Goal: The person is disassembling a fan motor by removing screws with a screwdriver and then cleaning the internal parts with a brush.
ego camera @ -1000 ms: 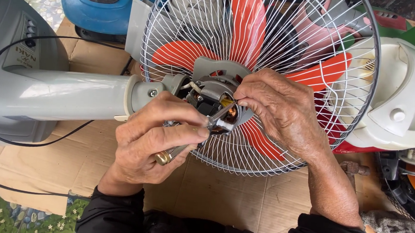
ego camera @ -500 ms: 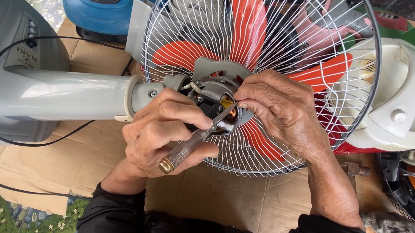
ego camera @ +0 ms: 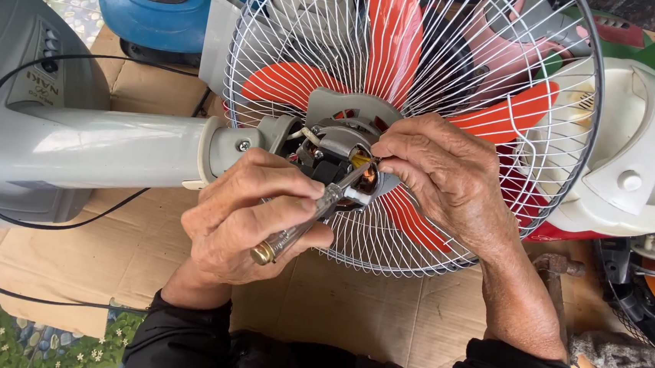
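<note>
Both hands are kept apart at the exposed fan motor (ego camera: pixel 341 150): a clear-handled screwdriver (ego camera: pixel 306 221) is clamped in the left hand (ego camera: pixel 252 217), its shaft slanting up-right into the motor, while the right hand (ego camera: pixel 447 177) pinches the motor's right side, nearer.

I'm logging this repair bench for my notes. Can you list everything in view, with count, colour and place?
Fan motor: one, grey, bared at centre.
Wire guard: one, white, round the blades.
Blades: orange-red, behind the guard.
Fan stand: one, grey, left.
Cable: black, looping left.
Cardboard: brown, underneath.
Blue machine: one, top left.
White housing: one, right.
Rag: grey, bottom right.
Screwdriver: one, clear handle, in the left hand.
Left hand: grips the screwdriver.
Right hand: on the motor.
</note>
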